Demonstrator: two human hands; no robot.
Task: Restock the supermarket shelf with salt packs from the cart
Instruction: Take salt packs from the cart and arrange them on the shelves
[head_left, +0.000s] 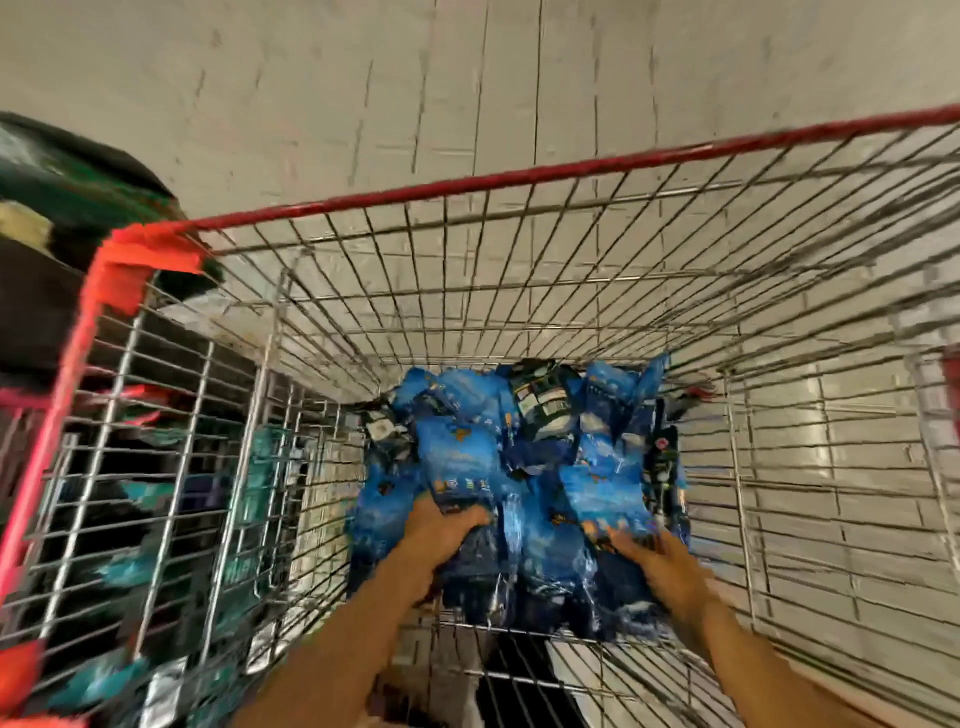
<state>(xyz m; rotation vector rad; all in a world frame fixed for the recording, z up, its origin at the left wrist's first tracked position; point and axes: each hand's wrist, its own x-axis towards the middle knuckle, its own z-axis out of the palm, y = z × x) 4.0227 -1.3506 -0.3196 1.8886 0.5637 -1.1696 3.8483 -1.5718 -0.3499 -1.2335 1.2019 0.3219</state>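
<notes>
A: Location of stock?

B: Heaped on the floor of the cart (519, 249), bunched toward the near edge and the right-hand wall. Blue salt packs (519, 447), lying every which way, some overlapping, a few stood on edge against the right wall.

A: State of the hands?

B: Both down inside the basket. Left hand (441, 525) curled over the near end of one pack (457, 462), thumb wrapped on top: judged a grip. Right hand (660, 566) laid on another pack (602, 493) at the near right of the heap, fingers spread on the wrapper; gripping or only pressing, cannot tell through the blur.

A: Lie of the gripped pack?

B: Long axis running away from the body, tilted a little left, far end resting on the heap. Straight ahead of the left hand, so left the nearer for that one; right nearer for the pack beside the right wall.

A: Obstructions?

B: Wire walls close on both sides, red rim (571, 171) above. Neighbouring packs touching and partly overlapping, likely to drag on lifting. Shelf not clearly in view; dark blurred goods (104, 519) beyond the left wall, not identifiable.

A: Next move?

B: Probably a straight lift up and clear of the rim.
</notes>
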